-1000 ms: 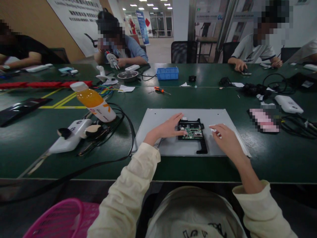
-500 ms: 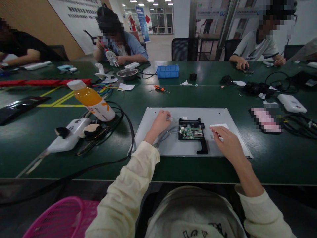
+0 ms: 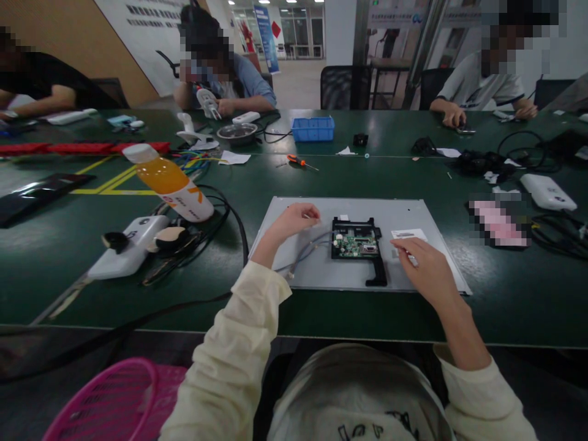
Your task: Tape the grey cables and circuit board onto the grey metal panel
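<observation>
A light grey flat panel (image 3: 303, 208) lies on the green table before me. On its middle sits a green circuit board (image 3: 356, 245) in a black plastic frame (image 3: 379, 269), with thin grey cables (image 3: 307, 248) running out to the left. My left hand (image 3: 294, 223) hovers over the panel's left part, thumb and fingers pinched together; what they hold, if anything, is too small to make out. To the right of the frame, my right hand (image 3: 425, 266) is also pinched, with a small pale bit at its fingers that I cannot name. A white label (image 3: 408, 234) lies just beyond it.
Left of the panel stand an orange drink bottle (image 3: 172, 187) and a white device (image 3: 131, 248) amid black cables. An orange screwdriver (image 3: 297, 161) and a blue basket (image 3: 313, 129) lie farther back. A pink phone (image 3: 498, 223) is at right. Several people sit around the table.
My left hand has shifted slightly left, its wrist no longer covering the cables, which now show more fully. The right hand has barely moved. The view has shifted a little.
</observation>
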Demonstrator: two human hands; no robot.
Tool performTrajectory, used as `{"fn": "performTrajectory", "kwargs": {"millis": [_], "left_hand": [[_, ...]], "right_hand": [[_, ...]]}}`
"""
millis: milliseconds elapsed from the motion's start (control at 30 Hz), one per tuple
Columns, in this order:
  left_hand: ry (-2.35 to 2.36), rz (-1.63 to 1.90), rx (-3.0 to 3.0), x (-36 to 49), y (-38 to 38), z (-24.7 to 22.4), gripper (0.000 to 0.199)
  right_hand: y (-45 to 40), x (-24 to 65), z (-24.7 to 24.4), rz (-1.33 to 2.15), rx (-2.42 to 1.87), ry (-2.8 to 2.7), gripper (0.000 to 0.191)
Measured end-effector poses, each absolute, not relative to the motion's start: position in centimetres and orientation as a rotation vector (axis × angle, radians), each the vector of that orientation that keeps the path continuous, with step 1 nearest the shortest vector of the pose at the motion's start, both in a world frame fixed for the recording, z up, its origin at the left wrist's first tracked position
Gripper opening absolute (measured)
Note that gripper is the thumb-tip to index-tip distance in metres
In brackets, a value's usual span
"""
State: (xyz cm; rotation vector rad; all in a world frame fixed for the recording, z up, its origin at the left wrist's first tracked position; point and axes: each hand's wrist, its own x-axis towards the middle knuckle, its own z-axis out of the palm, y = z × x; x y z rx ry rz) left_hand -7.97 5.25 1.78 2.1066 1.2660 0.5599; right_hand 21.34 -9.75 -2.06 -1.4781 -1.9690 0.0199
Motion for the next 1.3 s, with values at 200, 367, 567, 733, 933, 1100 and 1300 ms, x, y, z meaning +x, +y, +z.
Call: {"fn": "performTrajectory", "kwargs": {"millis": [200,367,567,733,933,1100,1300], "left_hand": [[1.036,0.293,1.971,-8.2,4.2,3.0,0.019],[0.981,0.17,1.944,-8.1,4.1,2.9,0.018],[1.055,0.15,2.024,-7.3,3.4,3.4,0.015],[1.087,0.111,2.073,-6.8,3.1,3.2,0.015],[1.119,0.132,2.108,-6.5,2.8,3.4,0.015],[1.116,0.142,2.062,-6.6,2.7,3.7,0.017],[1.13,0.138,2.039,-6.4,2.5,3.4,0.015]], "right_hand": [[-9.8,21.6,-2.2,-0.019,-1.486,-2.007,0.029],[-9.8,21.6,-2.3,-0.013,-1.488,-2.019,0.029],[-9.9,21.6,-2.2,0.009,-1.509,-2.021,0.028],[-9.9,21.5,-2.2,0.022,-1.533,-2.027,0.029],[-10.0,21.5,-2.0,0.012,-1.542,-2.015,0.028],[-10.0,21.6,-2.1,-0.007,-1.541,-2.018,0.028],[-9.9,21.7,-2.3,-0.004,-1.538,-2.017,0.029]]}}
